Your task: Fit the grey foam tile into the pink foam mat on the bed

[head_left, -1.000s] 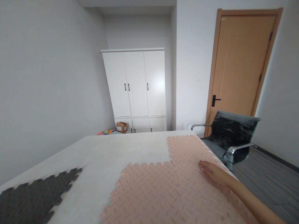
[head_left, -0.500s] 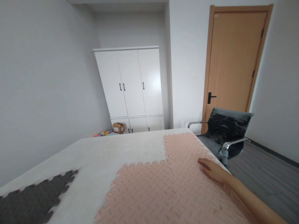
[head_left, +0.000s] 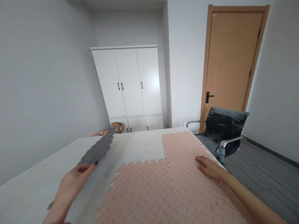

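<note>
Left hand grips the grey mat, raised off the table, its long axis running away from the hand. Right hand lies open and flat on the pink mats, right of the grey one.

Left hand: at 7 o'clock in view, raised, fingers curled and closed in a grip, thumb on top, blurred.
Left forearm: runs down to the bottom edge.
Right hand: at 4 o'clock, palm down, flat, fingers together pointing toward 10 o'clock.
Right forearm: bare, stretched out from the lower right corner.
</note>
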Motion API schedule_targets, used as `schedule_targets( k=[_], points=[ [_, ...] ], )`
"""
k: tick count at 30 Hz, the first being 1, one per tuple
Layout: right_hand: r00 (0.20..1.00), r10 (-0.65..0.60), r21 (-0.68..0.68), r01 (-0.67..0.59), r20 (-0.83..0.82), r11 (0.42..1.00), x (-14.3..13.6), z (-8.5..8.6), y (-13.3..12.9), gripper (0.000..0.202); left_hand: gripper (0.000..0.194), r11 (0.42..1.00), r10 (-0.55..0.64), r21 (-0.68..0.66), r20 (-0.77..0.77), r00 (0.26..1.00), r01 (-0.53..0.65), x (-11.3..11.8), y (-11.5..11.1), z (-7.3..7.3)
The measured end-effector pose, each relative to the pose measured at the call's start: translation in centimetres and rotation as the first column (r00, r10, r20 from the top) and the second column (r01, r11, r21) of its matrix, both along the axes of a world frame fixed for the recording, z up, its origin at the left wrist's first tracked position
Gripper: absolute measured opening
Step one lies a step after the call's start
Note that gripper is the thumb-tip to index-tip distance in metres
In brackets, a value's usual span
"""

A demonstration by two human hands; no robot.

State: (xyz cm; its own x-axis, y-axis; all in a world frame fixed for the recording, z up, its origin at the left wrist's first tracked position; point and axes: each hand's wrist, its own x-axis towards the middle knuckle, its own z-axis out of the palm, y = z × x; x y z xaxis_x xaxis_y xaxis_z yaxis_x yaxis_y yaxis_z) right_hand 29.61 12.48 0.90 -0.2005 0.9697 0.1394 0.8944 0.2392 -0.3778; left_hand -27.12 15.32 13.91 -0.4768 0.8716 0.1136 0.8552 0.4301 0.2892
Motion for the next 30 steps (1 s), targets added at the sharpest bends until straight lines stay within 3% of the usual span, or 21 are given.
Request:
schedule_targets(
  k=[2, 5, 8, 11, 14, 17, 24, 27, 30],
  points=[
    [1.000, -0.004, -0.017, 0.004, 0.004, 1.000, -0.1, 0.1, 0.0, 0.058, 0.038, 0.981, -0.191, 0.039, 0.019, 0.981, 0.190, 4.4, 2.8, -1.4],
    [1.000, -0.003, -0.041, 0.004, 0.017, 0.999, -0.2, 0.1, 0.2, 0.059, 0.040, 0.925, -0.375, 0.041, -0.045, 0.926, 0.377, 12.9, 5.5, -4.6],
    [0.999, -0.002, -0.043, 0.004, 0.036, 0.999, -0.1, -0.2, 0.4, 0.060, 0.032, 0.865, -0.488, 0.044, -0.154, 0.859, 0.499, 20.2, 6.2, -7.8],
    [0.998, -0.005, -0.053, 0.008, 0.057, 0.999, 0.1, -0.5, 0.6, 0.060, 0.028, 0.824, -0.543, 0.049, -0.219, 0.811, 0.565, 24.1, 5.9, -9.7],
    [0.998, -0.010, -0.061, 0.014, 0.068, 0.998, 0.1, -0.5, 0.6, 0.060, 0.028, 0.808, -0.562, 0.056, -0.229, 0.795, 0.587, 24.8, 5.8, -10.4],
    [0.998, -0.016, -0.065, 0.020, 0.067, 0.998, 0.0, -0.3, 0.5, 0.061, 0.029, 0.816, -0.551, 0.072, -0.201, 0.810, 0.574, 23.8, 6.0, -10.4],
    [0.999, -0.013, -0.052, 0.015, 0.042, 0.999, -0.2, -0.1, 0.4, 0.060, 0.028, 0.819, -0.526, 0.188, -0.132, 0.840, 0.542, 20.7, 5.8, -8.6],
    [0.999, -0.021, -0.052, 0.023, 0.043, 0.998, -0.2, -0.1, 0.3, 0.060, 0.028, 0.796, -0.547, 0.216, -0.142, 0.825, 0.566, 21.0, 5.8, -8.5],
    [0.998, -0.026, -0.056, 0.029, 0.051, 0.998, -0.3, 0.0, 0.3, 0.060, 0.024, 0.761, -0.597, 0.185, -0.175, 0.783, 0.622, 22.3, 5.8, -9.6]
  ],
)
